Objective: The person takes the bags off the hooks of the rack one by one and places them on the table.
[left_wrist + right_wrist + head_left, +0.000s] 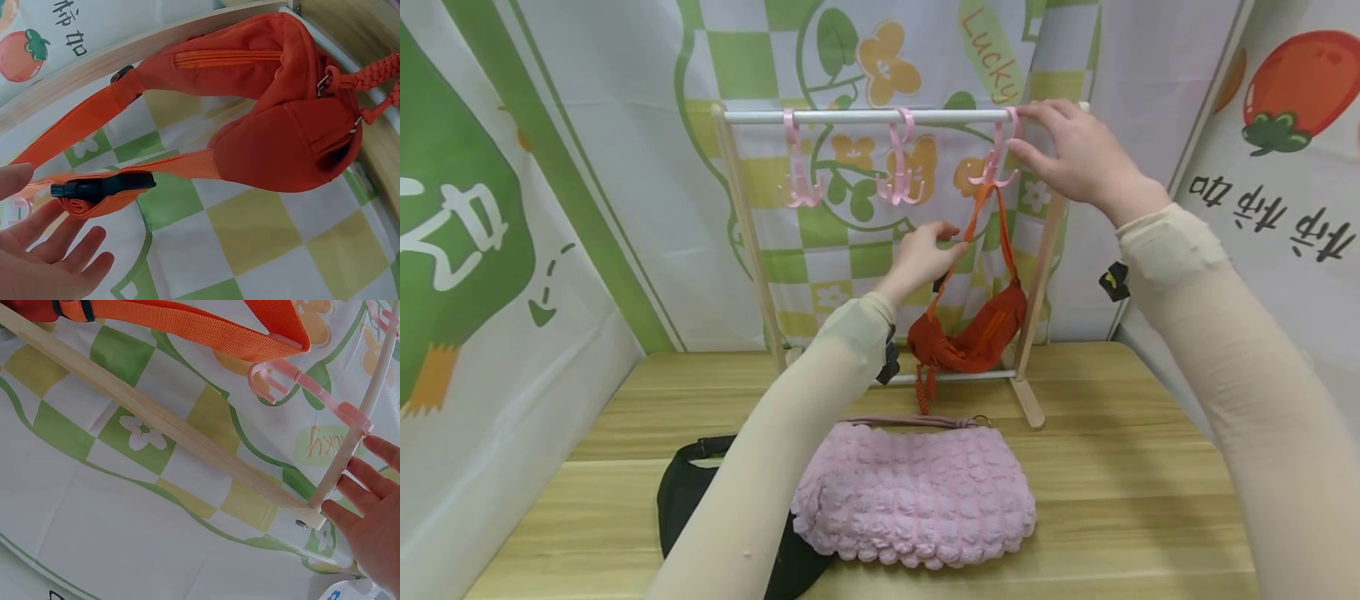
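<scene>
An orange-red sling bag point(981, 337) hangs by its strap from the pink hook point(997, 154) at the rack's right end. Beside that strap is my left hand point(925, 260), fingers loosely bent. In the left wrist view, the strap passes between the thumb and the spread fingers point(81, 253), near a black buckle point(106, 185). My right hand point(1086, 158) rests its extended fingers on the white top rail point(850, 117), right beside the hook. The right wrist view shows the fingertips along the rail point(337, 465), with the pink hook point(322, 394) just past them.
Two more pink hooks point(800, 179) hang on the rail. A pink puffy handbag point(917, 492) lies on the wooden table point(1120, 467), partly over a black bag point(688, 492) that my left arm covers in part. The rack's wooden foot point(1028, 406) stands behind them.
</scene>
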Demonstrator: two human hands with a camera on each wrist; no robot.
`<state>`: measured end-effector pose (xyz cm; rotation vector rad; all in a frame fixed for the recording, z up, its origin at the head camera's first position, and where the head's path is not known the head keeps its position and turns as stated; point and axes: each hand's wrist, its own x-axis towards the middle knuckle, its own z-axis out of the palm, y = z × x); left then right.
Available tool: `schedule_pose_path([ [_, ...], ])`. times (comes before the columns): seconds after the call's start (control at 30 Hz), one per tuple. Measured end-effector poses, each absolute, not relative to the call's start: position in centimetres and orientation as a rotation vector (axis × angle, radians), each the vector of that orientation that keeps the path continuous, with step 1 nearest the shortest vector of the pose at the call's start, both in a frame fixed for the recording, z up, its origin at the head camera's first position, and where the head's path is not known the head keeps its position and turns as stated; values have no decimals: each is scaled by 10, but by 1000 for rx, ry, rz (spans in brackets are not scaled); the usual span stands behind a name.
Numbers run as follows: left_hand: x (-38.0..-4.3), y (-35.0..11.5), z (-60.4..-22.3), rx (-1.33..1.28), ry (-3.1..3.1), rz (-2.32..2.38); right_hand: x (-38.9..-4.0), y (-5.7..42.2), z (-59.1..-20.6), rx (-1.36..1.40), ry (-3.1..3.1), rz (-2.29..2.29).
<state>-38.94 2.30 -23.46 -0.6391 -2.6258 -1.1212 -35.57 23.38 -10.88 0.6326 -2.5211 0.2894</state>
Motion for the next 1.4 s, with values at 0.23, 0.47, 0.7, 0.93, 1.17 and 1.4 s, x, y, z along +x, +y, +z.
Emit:
schedule_pose_path([
  [0.23, -390, 21, -238, -679, -2645, -1181, -354, 235, -106, 627, -2558, 273],
  [0.47, -392, 19, -243, -716, -2655, -1234, -353, 235, -104, 624, -2572, 271],
  [0.7, -395, 18, -248, -740, -2631, -1221, -354, 236, -104, 636, -2568, 265],
  [0.93, -392, 13, -247, -745, -2625, -1261, -354, 236, -103, 645, -2577, 254],
  [1.17, -393, 11, -247, -735, -2637, -1259, -354, 237, -103, 647, -2576, 245],
  [1.4, -394, 11, -248, -745, -2628, -1235, -353, 236, -105, 643, -2578, 257],
])
